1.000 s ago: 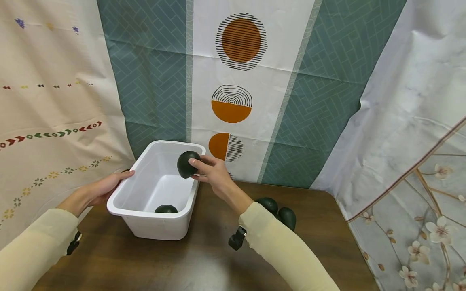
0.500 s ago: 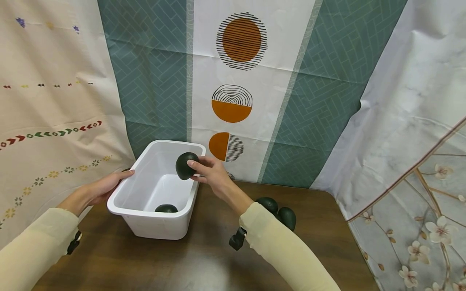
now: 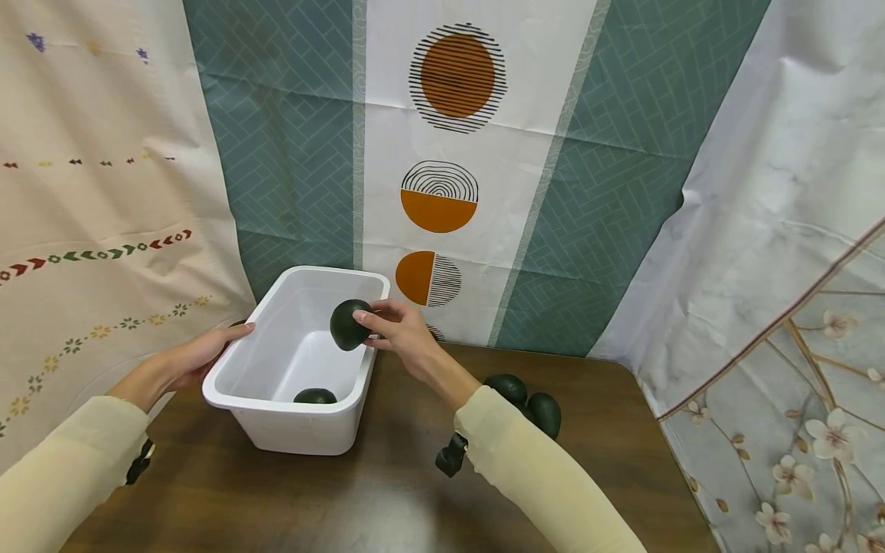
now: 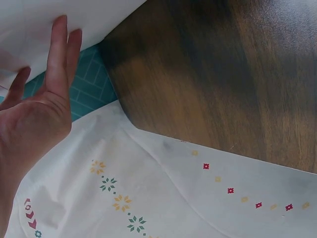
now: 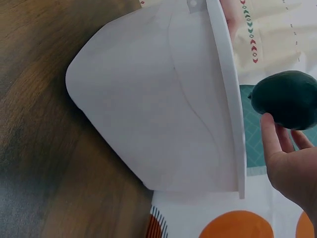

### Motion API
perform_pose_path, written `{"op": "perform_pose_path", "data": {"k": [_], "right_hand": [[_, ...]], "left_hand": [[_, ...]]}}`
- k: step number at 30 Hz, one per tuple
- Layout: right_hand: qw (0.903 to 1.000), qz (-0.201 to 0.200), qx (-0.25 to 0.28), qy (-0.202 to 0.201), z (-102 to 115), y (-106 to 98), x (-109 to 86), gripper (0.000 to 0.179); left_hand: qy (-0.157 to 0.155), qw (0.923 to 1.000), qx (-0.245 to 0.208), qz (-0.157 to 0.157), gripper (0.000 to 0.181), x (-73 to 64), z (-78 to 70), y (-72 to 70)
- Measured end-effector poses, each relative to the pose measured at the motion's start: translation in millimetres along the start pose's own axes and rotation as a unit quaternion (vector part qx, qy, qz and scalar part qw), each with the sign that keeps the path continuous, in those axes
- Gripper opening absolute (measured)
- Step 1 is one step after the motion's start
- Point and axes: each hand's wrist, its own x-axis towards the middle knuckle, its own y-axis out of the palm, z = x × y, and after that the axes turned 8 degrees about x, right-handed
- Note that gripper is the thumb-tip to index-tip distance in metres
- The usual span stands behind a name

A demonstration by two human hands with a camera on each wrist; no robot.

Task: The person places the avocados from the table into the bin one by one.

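Shift: since the earliest head frame, the avocado (image 3: 350,325) and the right grip (image 3: 408,338) have moved slightly downward and leftward; the tub (image 3: 297,432) and the left grip (image 3: 197,359) look unchanged.
Right grip: grasping the avocado, thumb across its near face, the other fingers behind.
Avocado in hand: held over the tub's opening, nearer the right wall, above rim level and apart from the rim in the right wrist view.
Left grip: not clenched; its fingers lie nearly straight against the outer wall, by the left rim.
Tub floor: another avocado (image 3: 315,395) sits at the near end, partly hidden by the near rim.
Worktop: on the wooden worktop (image 3: 387,476), right of the tub, lie a third avocado (image 3: 507,386) and a fourth avocado (image 3: 545,415); the right sleeve (image 3: 553,476) hides part of that group.
Lowering: best done well below the rim before letting go, since a long drop could bruise the fruit or make it roll.
Landing spot: the bare floor beyond the fruit inside seems safest, avoiding a knock.
Knuckles: worth keeping clear of the right wall.
Bracing: light, steady pressure from the left should suffice; a hard push might slide the tub.
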Motion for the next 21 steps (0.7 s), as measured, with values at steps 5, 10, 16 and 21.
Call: {"op": "perform_pose_path", "data": {"k": [5, 10, 16, 21], "right_hand": [[1.0000, 0.003, -0.001, 0.009, -2.2, 1.4, -0.5, 0.034], [0.9998, 0.012, -0.006, 0.012, -2.8, 1.9, -1.8, 0.033], [0.9997, 0.014, -0.004, 0.017, -5.1, 1.6, -2.1, 0.034], [0.9997, 0.016, -0.004, 0.018, -7.0, 1.0, -2.0, 0.033]], "left_hand": [[0.002, 1.0000, -0.001, 0.001, 0.077, -1.5, 0.4, 0.0], [0.007, 1.0000, -0.001, 0.003, 0.076, -2.1, -0.3, 0.5], [0.008, 1.0000, -0.002, 0.003, 0.075, -2.1, -0.1, 0.7], [0.013, 0.9999, 0.001, 0.006, 0.075, -1.6, 0.9, 0.1]]}}
